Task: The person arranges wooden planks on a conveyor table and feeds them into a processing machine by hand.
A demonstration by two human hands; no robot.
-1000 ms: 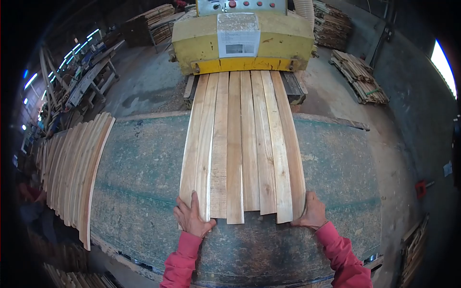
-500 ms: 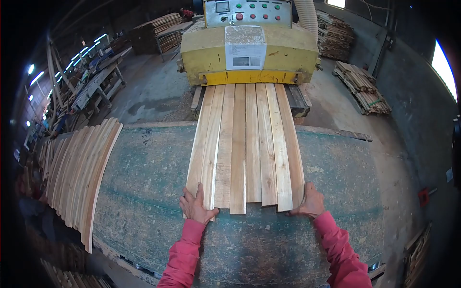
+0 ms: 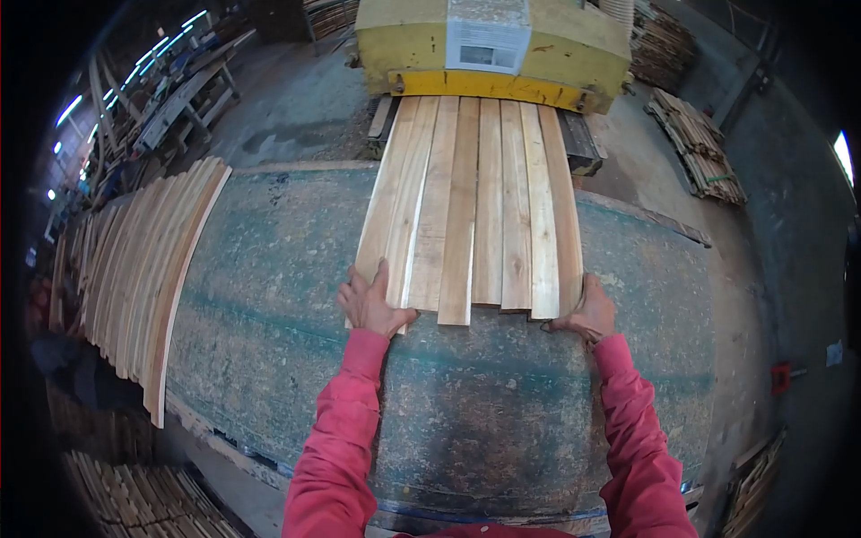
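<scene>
Several long wooden boards point(image 3: 457, 215) lie side by side in a row on the worn green table. Their far ends run under the yellow front of a machine point(image 3: 489, 58). My left hand point(image 3: 369, 300) grips the row's near left corner, with fingers along the outer board and thumb at the board ends. At the near right corner, my right hand point(image 3: 587, 312) holds the outermost board in the same way. The near ends are uneven, and narrow gaps show between some boards. Both sleeves are red.
Another row of boards point(image 3: 152, 278) lies on the table's point(image 3: 278, 242) left side. Someone in dark clothing point(image 3: 76, 363) is partly visible at the far left. Stacked wood point(image 3: 695, 143) stands on the floor at right, and more boards point(image 3: 134, 493) lie at lower left.
The camera view has tilted downward, so the machine's control panel has left the picture. The held boards have slid slightly towards the machine, with both hands staying on them.
</scene>
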